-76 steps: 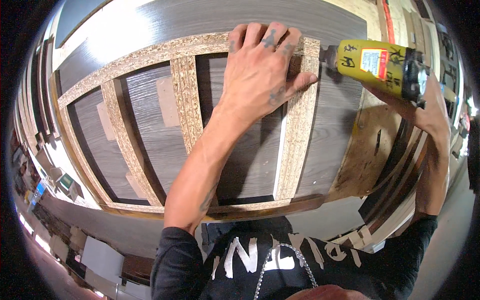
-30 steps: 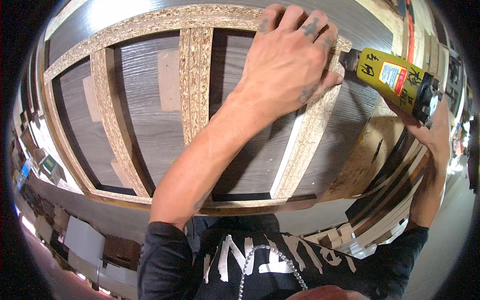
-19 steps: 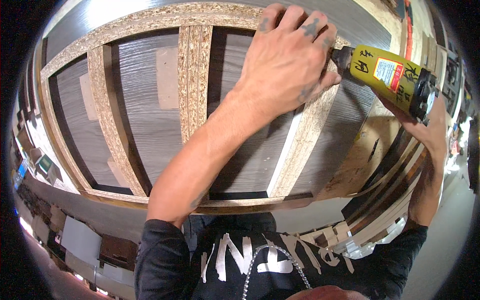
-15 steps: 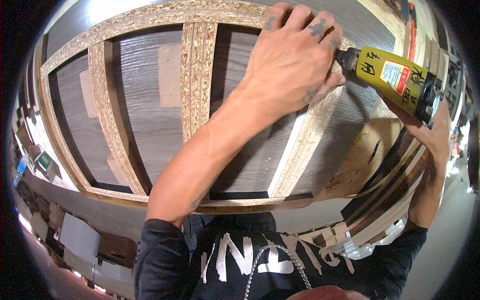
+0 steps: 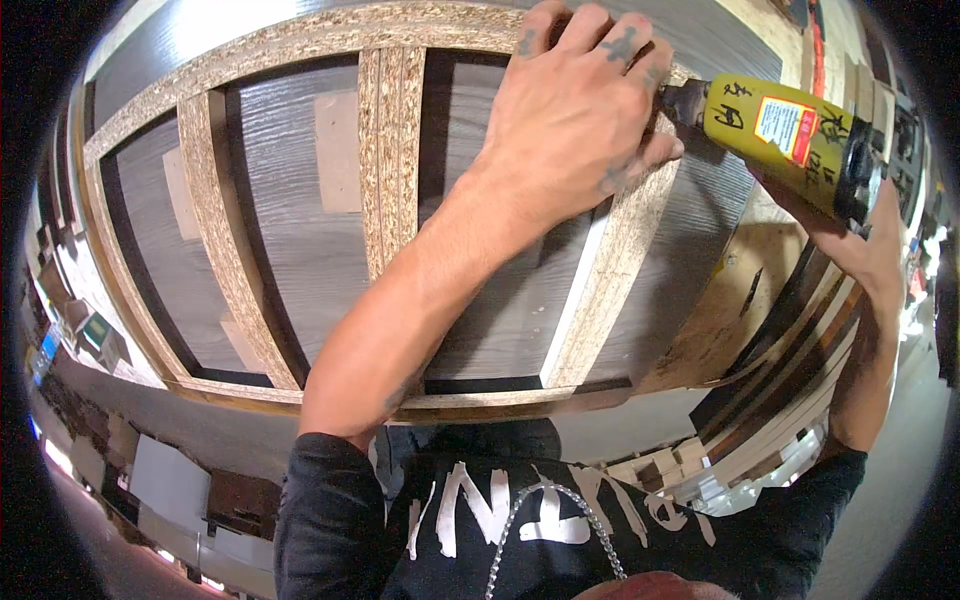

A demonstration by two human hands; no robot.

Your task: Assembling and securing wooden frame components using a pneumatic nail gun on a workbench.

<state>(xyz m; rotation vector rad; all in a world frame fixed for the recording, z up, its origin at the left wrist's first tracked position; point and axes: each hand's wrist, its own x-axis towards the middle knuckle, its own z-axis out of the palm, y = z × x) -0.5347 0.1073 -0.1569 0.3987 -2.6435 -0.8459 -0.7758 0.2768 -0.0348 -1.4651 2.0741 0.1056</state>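
My left hand (image 5: 578, 110) lies over the upper right corner of a chipboard frame (image 5: 392, 130), its fingers curled over the far rail and its thumb on the right crosspiece (image 5: 622, 245). In my right hand (image 5: 872, 250), at the right, is a yellow-green power drill (image 5: 785, 130), held roughly level and pointing left. The drill's black nose meets the frame's corner beside my left fingers. My left hand hides its tip and whatever it touches. Part of my right grip is hidden behind the drill body.
The frame rests on a dark grey wood-grain panel (image 5: 300, 230), with small brown pieces (image 5: 338, 150) beside its crosspieces. Under the right end is a lighter worn board (image 5: 740, 285). Stacked boards (image 5: 770, 370) stand at the lower right, a grey box-like thing (image 5: 170, 480) at the lower left.
The view has shifted slightly. Both hands and the drill keep almost the same place at the frame's corner.
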